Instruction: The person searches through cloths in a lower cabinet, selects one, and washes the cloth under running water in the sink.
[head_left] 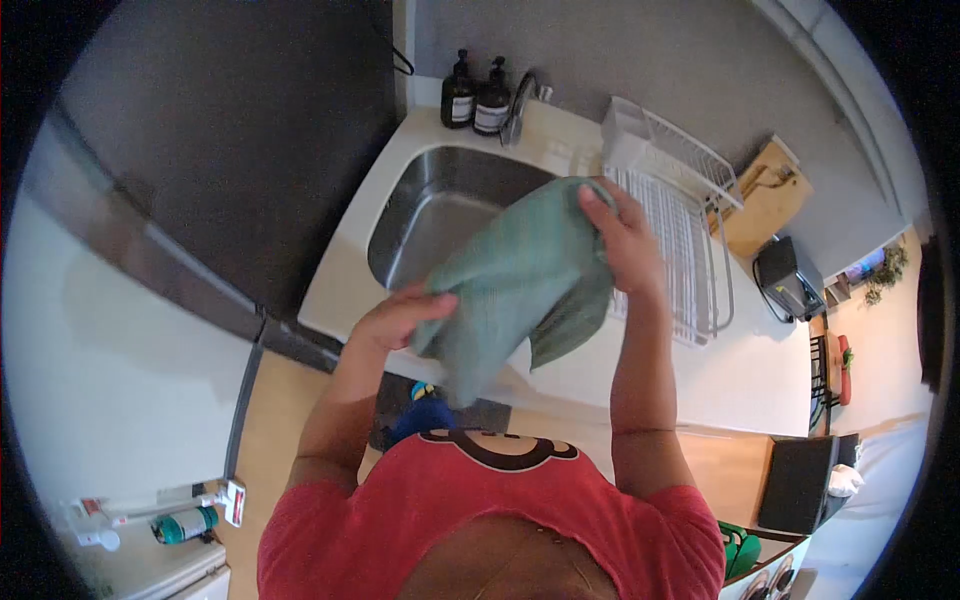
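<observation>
Both hands are busy w/ a green cloth (525, 265), held up over the front R part of the sink (440, 225) as I see it. L hand (400, 315), nr the sink's front edge, pinches one side, thumb on top, fingers mostly hidden. R hand (625, 240), just R of the sink, is closed on the upper end, thumb over the fabric; can't tell how far its fingers wrap behind. Lower end hangs loose, a bit blurred. Behind the sink: tap (520, 108) + dark pump bottles (491, 105). R of it, white dish rack (680, 235) on the bench (740, 375).
</observation>
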